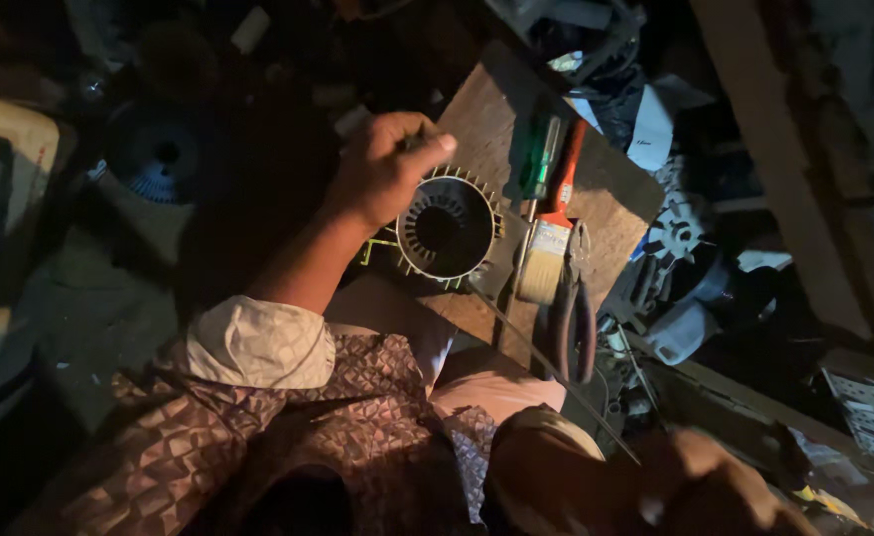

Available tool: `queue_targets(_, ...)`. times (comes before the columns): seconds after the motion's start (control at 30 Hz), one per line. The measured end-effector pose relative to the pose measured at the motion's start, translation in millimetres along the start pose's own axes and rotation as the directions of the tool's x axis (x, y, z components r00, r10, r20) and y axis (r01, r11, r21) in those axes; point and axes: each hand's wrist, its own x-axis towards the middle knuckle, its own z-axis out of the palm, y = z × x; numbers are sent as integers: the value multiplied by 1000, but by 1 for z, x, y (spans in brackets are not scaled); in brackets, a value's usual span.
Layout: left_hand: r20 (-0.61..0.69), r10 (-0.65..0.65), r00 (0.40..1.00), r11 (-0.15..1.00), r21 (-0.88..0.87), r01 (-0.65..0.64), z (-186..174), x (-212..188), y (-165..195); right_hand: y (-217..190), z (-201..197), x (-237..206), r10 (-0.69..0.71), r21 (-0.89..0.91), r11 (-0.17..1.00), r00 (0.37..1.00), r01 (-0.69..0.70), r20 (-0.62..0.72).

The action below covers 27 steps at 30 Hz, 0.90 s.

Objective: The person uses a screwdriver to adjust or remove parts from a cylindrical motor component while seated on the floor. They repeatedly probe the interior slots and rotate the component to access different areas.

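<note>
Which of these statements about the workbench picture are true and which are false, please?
1. The left hand rests on the rim of the round slotted metal core. True.
2. A paintbrush lies on the wooden board to the right of the core. True.
3. The paintbrush has a blue handle. False: its handle is orange-red.
4. The right hand grips the pliers. False: the pliers lie untouched beside the brush, and the right hand is low in the frame at the near end of a thin wire.
5. A green-handled screwdriver lies next to the brush. True.
</note>
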Motion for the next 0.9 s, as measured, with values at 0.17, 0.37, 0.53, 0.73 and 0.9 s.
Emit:
queue_targets(0.17,95,96,991,988,114,-106,0,1,4,3,4,2,10,-7,1000,1000,-10,20)
queue_targets(0.37,108,86,990,981,165,-103,-1,1,5,8,6,-1,33,-3,999,999,-33,44)
queue_targets(0.53,105,82,991,984,150,-97,0,0,6,11,10,-2,55,6,998,997,-55,52)
queue_targets(0.73,127,111,986,970,204,-135,-2,-1,6,17,6,6,96,85,989,968,-118,230)
queue_targets(0.9,165,103,981,975,176,-133,-4,0,9,22,-5,16,149,102,975,920,-198,362)
